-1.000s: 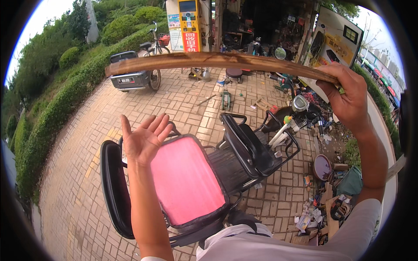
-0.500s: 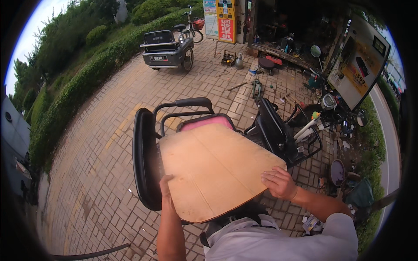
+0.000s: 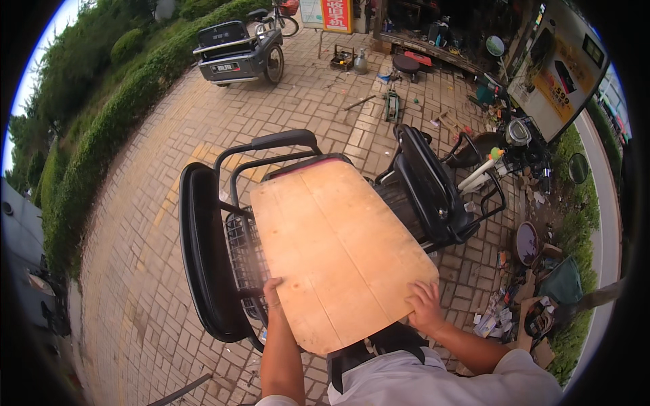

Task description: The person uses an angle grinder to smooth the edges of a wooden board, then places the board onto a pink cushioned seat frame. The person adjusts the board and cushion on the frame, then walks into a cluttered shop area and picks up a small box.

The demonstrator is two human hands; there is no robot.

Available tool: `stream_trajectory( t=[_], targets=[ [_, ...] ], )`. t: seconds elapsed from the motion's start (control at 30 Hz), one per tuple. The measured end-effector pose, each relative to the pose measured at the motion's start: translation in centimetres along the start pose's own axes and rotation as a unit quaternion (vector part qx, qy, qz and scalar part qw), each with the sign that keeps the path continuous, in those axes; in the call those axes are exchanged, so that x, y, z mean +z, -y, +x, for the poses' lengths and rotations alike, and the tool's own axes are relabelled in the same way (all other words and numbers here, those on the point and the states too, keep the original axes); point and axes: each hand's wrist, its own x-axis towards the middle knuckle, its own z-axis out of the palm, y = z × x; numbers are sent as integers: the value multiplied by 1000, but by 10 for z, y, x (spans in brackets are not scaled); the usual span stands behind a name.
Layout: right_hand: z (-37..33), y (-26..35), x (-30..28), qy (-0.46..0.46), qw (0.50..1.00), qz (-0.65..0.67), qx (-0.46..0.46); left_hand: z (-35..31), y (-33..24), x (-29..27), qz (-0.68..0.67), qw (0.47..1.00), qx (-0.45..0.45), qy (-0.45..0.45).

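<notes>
- A pale wooden board (image 3: pixel 338 250), flat-faced, with rounded corners and thin lines across it, is held before the person's body, above a black-railed seat frame; whether it is borne by the frame cannot be told.
- The board's left edge is gripped by the left hand (image 3: pixel 273 292), thumb on top; the near right corner is grasped by the right hand (image 3: pixel 424 306), fingers spread over the face.
- The board is flanked on the left by a tall black backrest (image 3: pixel 211 257) and a wire basket (image 3: pixel 245 264), on the far side by a padded armrest (image 3: pixel 284 139), and on the right by a black front seat (image 3: pixel 423 183).
- All is set outdoors on brick paving (image 3: pixel 135 271), edged on the left by a hedge (image 3: pixel 122 111).
- A green jack (image 3: pixel 392 107) and a round dark stool (image 3: pixel 406 64) are placed farther off, before a cluttered open doorway; a grey cargo tricycle (image 3: pixel 237 59) is parked to their left.
- On the right, a purple basin (image 3: pixel 527 243) and a green bag (image 3: pixel 562 281) are surrounded by scraps.
- Large white characters are printed on a red sign (image 3: pixel 337 15); a dark device is pictured on a yellowish poster (image 3: pixel 558 91), with lettering beside it; a small marked plate (image 3: pixel 224 67) is carried by the tricycle.
</notes>
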Motion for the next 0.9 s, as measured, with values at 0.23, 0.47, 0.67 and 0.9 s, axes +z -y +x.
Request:
stream_trajectory(
  t=[0.23, 0.47, 0.67, 0.9],
  targets=[
    [-11, 0, 39, -23, 980, 16, 196, 22, 17, -47, 15, 998, 11, -67],
    [-37, 18, 84, -174, 629, 521, 550, 12, 6, -47, -17, 998, 12, -60],
    [-45, 42, 119, -145, 414, 621, 649, 4, -19, -62, 31, 997, 15, -62],
    [-48, 39, 146, -162, 418, 633, 631, 46, -15, -107, 18, 999, -40, -31]
  ],
)
